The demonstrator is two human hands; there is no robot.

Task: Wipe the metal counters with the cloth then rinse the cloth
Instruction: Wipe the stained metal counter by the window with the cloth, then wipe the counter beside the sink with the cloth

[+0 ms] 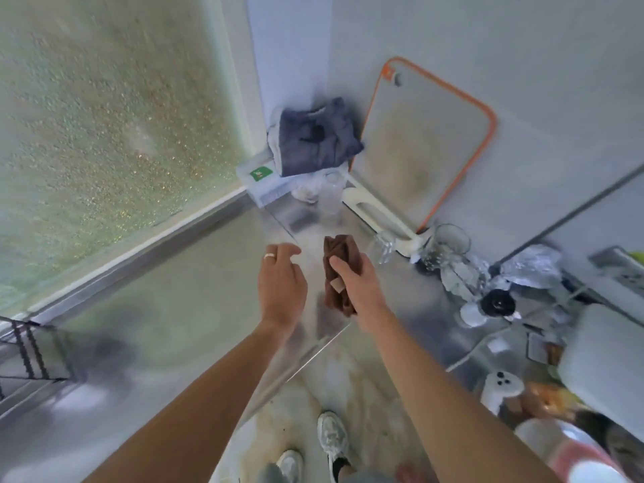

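Holding: brown cloth [339, 273] is gripped bunched in the right hand [359, 284], thumb curled over its top, held above the metal counter [195, 280]
Cloth axis: long axis runs away from the body toward the back corner; one end sticks out past the fingers, the other hangs below the wrist
Cloth position: above the counter's near-right part, close to the front edge; contact with the surface cannot be told
Left hand [280, 284]: released, nothing held, fingers loosely bent, ring seen; placed just beside the cloth on its left, not touching it
Nearer hand: right hand already has the cloth; left is free to help unfold
Step judged: wiping not yet begun, cloth likely to be spread or pressed flat first
Bare counter: lies mostly to the left of the cloth, so the sweep is judged to go leftward
Back corner: grey cloth pile [313, 137], cutting board [425, 144] leaned on wall, glass jars [446, 249] to the right
Risk: glassware could be knocked on a rightward stroke
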